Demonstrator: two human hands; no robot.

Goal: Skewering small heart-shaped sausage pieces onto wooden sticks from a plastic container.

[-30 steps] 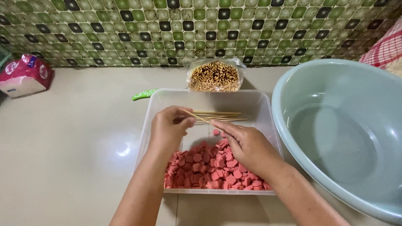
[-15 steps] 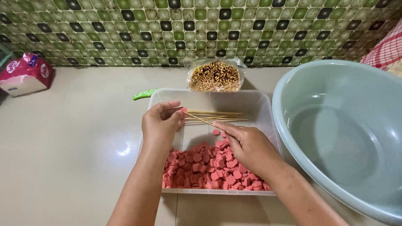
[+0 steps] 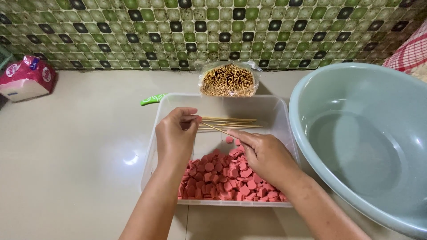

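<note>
Step in hand: a thin bamboo skewer [image 3: 213,129] is held over the clear rectangular plastic tub [image 3: 275,111] while the other hand picks at the pile of pink sliced sausage rounds [image 3: 222,182]; by the look of it, this is the threading of pieces onto a stick.
Next move, as a judgement: a sausage round has to be pinched up and brought in line with the skewer's free point, which calls for steady aim, since the pieces are small and the stick is slim.
Left hand [image 3: 175,138]: raised above the tub's middle, fingers closed in a pinch on one end of the skewer, which slants down and to the right toward the other hand.
Right hand [image 3: 264,155]: lying low over the sausage pile, fingers curled and touching the top pieces; whether a piece is already gripped under them I cannot tell.
Skewer's place: in the air inside the tub's outline, just above a few loose bamboo skewers [image 3: 231,121] that lie flat in the far half of the tub.
Sausage rounds: heaped in the near half of the tub, a couple lying apart near the middle.
Around: a clear bag of bundled skewers [image 3: 228,80] stands just behind the tub by the green tiled wall; a large pale green plastic basin [image 3: 378,89] sits beside the tub on the right; all rest on the cream tabletop [image 3: 80,155].
</note>
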